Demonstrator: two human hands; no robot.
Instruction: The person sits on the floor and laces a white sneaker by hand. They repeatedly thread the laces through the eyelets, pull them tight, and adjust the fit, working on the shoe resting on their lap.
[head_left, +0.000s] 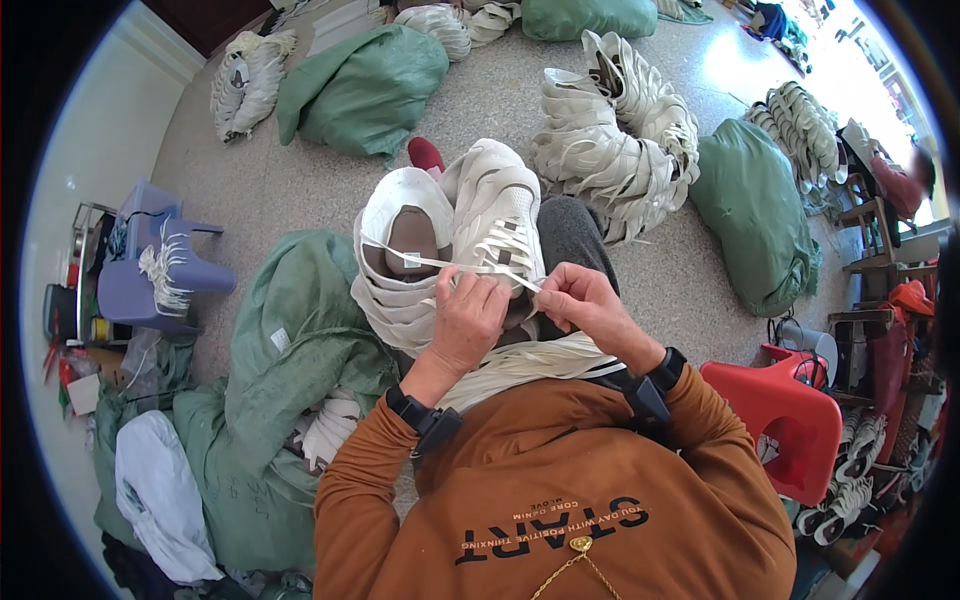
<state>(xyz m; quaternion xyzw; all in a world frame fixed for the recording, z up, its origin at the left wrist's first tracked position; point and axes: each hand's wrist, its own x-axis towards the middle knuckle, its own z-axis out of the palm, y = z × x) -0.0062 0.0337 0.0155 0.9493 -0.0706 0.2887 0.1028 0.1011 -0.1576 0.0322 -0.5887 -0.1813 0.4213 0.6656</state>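
Your right hand point(583, 306) pinches the lace point(527, 282); your left hand point(464, 318), curled, appears to grip it too. Shoe point(503, 203): just ahead of both. Step judged: lacing; next likely requires drawing through evenly.

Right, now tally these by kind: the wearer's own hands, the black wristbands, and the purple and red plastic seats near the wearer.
Hands: 2 (left hand, right hand)
Black wristbands: 2, one per wrist
Purple plastic seat: 1
Red plastic seat: 1
Total: 6
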